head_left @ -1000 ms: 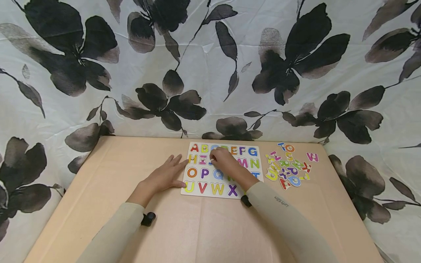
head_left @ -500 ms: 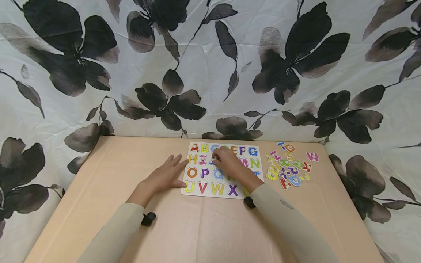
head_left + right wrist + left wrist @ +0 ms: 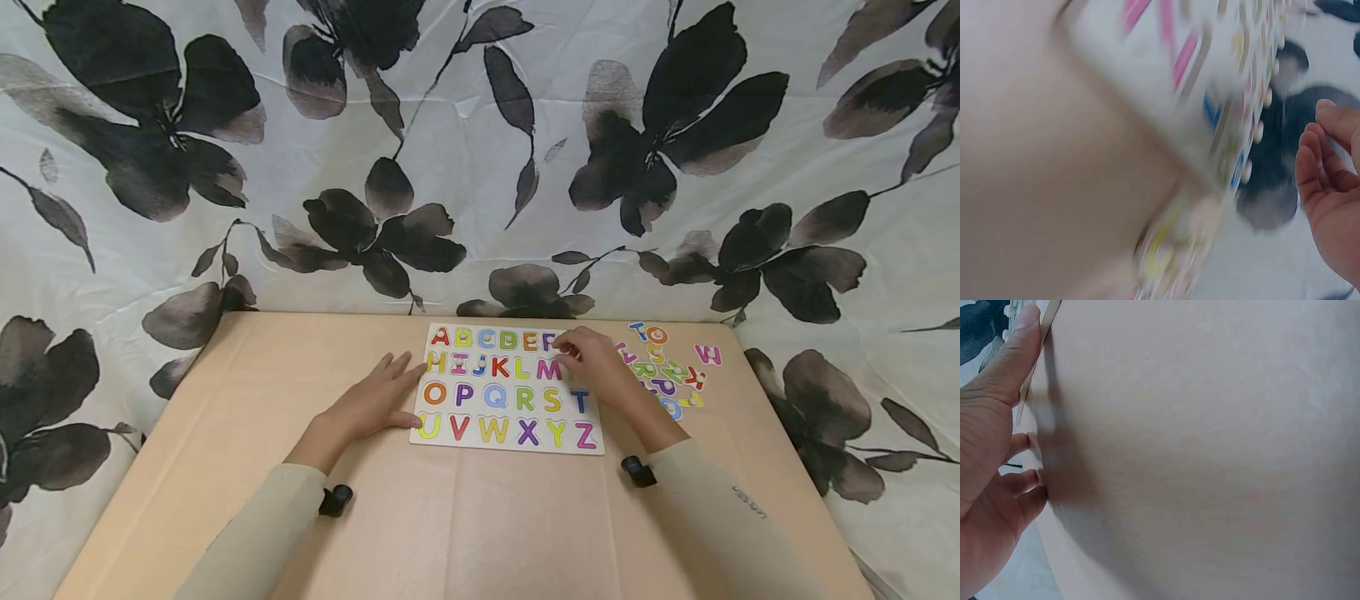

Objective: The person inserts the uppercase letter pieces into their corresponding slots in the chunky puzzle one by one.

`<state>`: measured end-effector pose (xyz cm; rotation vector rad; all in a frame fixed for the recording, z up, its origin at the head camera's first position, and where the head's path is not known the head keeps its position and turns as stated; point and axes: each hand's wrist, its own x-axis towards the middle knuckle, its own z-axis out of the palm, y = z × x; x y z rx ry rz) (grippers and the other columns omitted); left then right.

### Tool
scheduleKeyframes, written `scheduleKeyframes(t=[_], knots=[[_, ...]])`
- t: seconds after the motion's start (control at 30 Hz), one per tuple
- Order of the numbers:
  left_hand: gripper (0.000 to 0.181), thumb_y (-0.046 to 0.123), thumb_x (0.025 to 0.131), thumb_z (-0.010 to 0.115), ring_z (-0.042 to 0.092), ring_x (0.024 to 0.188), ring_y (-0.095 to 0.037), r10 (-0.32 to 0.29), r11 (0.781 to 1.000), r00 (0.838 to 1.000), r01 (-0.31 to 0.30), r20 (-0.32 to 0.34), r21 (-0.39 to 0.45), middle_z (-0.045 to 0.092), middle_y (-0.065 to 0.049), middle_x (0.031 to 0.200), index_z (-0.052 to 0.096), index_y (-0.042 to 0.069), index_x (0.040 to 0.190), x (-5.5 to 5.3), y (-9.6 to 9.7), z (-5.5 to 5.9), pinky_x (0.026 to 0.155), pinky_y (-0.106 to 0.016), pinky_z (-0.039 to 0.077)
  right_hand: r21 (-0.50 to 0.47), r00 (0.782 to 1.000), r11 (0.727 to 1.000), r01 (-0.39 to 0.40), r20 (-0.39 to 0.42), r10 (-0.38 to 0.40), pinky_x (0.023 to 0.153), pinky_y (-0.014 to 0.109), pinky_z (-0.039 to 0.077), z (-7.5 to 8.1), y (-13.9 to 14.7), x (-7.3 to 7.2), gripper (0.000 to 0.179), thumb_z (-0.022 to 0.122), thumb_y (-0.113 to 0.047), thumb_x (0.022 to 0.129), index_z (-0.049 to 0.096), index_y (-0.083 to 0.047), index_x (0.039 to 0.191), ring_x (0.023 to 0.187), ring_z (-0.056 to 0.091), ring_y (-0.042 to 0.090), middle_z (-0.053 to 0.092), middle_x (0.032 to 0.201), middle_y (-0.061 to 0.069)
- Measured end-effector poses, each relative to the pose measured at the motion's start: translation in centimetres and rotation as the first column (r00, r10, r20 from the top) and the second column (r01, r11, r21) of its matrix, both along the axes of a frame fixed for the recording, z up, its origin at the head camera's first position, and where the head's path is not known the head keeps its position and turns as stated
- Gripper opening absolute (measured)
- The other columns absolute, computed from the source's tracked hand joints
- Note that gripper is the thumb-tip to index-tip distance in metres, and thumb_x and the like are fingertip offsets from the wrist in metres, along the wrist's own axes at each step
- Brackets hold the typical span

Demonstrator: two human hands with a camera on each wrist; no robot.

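Observation:
A white alphabet puzzle board (image 3: 472,410) lies at the back of the table, its coloured letters in rows from A to Z. My left hand (image 3: 375,396) rests at the board's left edge, with the thumb (image 3: 1013,359) on its near corner and the fingers spread. Over the right side of the board, around G and N, hovers my right hand (image 3: 600,362). In the right wrist view its fingers are loosely bent beside the thumb, with nothing visible between them. White knobs (image 3: 1259,131) stand up from the board in that view.
Loose letter pieces (image 3: 667,371) lie in a heap right of the board, partly behind my right hand. A pink letter piece (image 3: 707,355) sits apart at the far right. Behind the tan table (image 3: 510,525) hangs a white floral cloth (image 3: 480,133).
My right hand has moved right from the J and K area to the board's right side, uncovering the letters there. My left hand has stayed at the left edge.

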<state>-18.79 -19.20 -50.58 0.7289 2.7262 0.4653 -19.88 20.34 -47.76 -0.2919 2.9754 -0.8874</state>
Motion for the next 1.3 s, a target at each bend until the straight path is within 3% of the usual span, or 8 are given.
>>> scheduleKeyframes(t=[0.17, 0.37, 0.5, 0.67, 0.73, 0.83, 1.03, 1.3], knots=[[0.099, 0.052, 0.083, 0.08, 0.014, 0.156, -0.051, -0.003, 1.0, 1.0, 0.003, -0.007, 0.006, 0.021, -0.021, 0.171, 0.033, 0.016, 0.163, -0.1, 0.1, 0.0, 0.115, -0.066, 0.037, 0.017, 0.998, 0.999, 0.047, -0.042, -0.046, 0.086, 0.043, 0.059, 0.4, 5.0, 1.1, 0.023, 0.071, -0.012, 0.098, 0.071, -0.005, 0.121, 0.098, 0.064, 0.027, 0.068, 0.111, 0.011], [0.1, 0.054, 0.083, 0.08, 0.014, 0.157, -0.05, -0.002, 1.0, 1.0, 0.002, -0.005, 0.004, 0.021, -0.021, 0.171, 0.033, 0.017, 0.163, -0.1, 0.0, 0.0, 0.116, -0.066, 0.037, 0.073, 0.988, 0.987, 0.145, -0.058, -0.141, 0.084, 0.05, 0.059, -0.3, 11.1, 2.6, 0.025, 0.069, -0.013, 0.099, 0.069, -0.001, 0.121, 0.098, 0.064, 0.034, 0.067, 0.111, 0.018], [0.1, 0.054, 0.083, 0.08, 0.013, 0.157, -0.049, 0.001, 1.0, 1.0, -0.001, -0.001, -0.001, 0.02, -0.02, 0.171, 0.033, 0.017, 0.163, -0.2, 0.0, -0.1, 0.117, -0.066, 0.036, 0.102, 0.976, 0.972, 0.213, -0.07, -0.207, 0.096, 0.06, 0.05, -1.5, 14.7, 3.2, 0.027, 0.068, -0.016, 0.1, 0.068, 0.003, 0.119, 0.097, 0.064, 0.037, 0.067, 0.107, 0.022], [0.1, 0.054, 0.083, 0.08, 0.013, 0.157, -0.049, 0.007, 1.0, 1.0, -0.007, 0.003, 0.002, 0.02, -0.02, 0.171, 0.033, 0.017, 0.163, -0.2, 0.0, -0.1, 0.117, -0.065, 0.035, 0.121, 0.948, 0.94, 0.318, -0.042, -0.315, 0.086, 0.049, 0.056, -3.1, 18.1, 3.8, 0.028, 0.068, -0.02, 0.101, 0.067, 0.004, 0.116, 0.095, 0.06, 0.036, 0.062, 0.104, 0.023], [0.1, 0.054, 0.083, 0.08, 0.013, 0.157, -0.049, 0.007, 1.0, 1.0, -0.007, 0.005, 0.006, 0.02, -0.02, 0.171, 0.033, 0.017, 0.163, -0.1, 0.0, -0.1, 0.117, -0.066, 0.035, 0.124, 0.937, 0.93, 0.347, -0.02, -0.347, 0.071, 0.036, 0.053, -3.5, 19.0, 4.0, 0.03, 0.067, -0.023, 0.102, 0.065, 0.003, 0.115, 0.092, 0.058, 0.034, 0.061, 0.103, 0.022], [0.1, 0.054, 0.083, 0.08, 0.014, 0.157, -0.05, 0.008, 1.0, 1.0, -0.008, 0.002, 0.009, 0.021, -0.021, 0.171, 0.034, 0.017, 0.163, -0.1, -0.1, -0.1, 0.117, -0.066, 0.035, 0.138, 0.928, 0.919, 0.368, 0.01, -0.373, 0.063, 0.028, 0.048, -3.8, 19.8, 4.1, 0.03, 0.067, -0.026, 0.102, 0.062, 0.002, 0.11, 0.086, 0.056, 0.032, 0.061, 0.096, 0.02], [0.099, 0.053, 0.084, 0.08, 0.014, 0.157, -0.051, 0.005, 1.0, 1.0, -0.005, -0.006, 0.021, 0.022, -0.021, 0.17, 0.034, 0.016, 0.163, 0.1, -0.2, -0.1, 0.117, -0.066, 0.035, 0.196, 0.93, 0.915, 0.354, 0.034, -0.367, 0.061, 0.029, 0.042, -4.3, 20.2, 3.8, 0.026, 0.067, -0.023, 0.102, 0.058, 0.0, 0.103, 0.079, 0.053, 0.029, 0.059, 0.083, 0.014], [0.099, 0.053, 0.084, 0.08, 0.014, 0.157, -0.049, 0.008, 1.0, 1.0, -0.008, -0.005, 0.014, 0.022, -0.02, 0.171, 0.034, 0.016, 0.163, 0.1, -0.1, 0.0, 0.116, -0.066, 0.036, 0.189, 0.931, 0.917, 0.351, 0.037, -0.364, 0.058, 0.029, 0.042, -4.0, 20.5, 3.9, 0.02, 0.065, -0.018, 0.102, 0.058, 0.0, 0.1, 0.078, 0.053, 0.028, 0.058, 0.082, 0.014]])
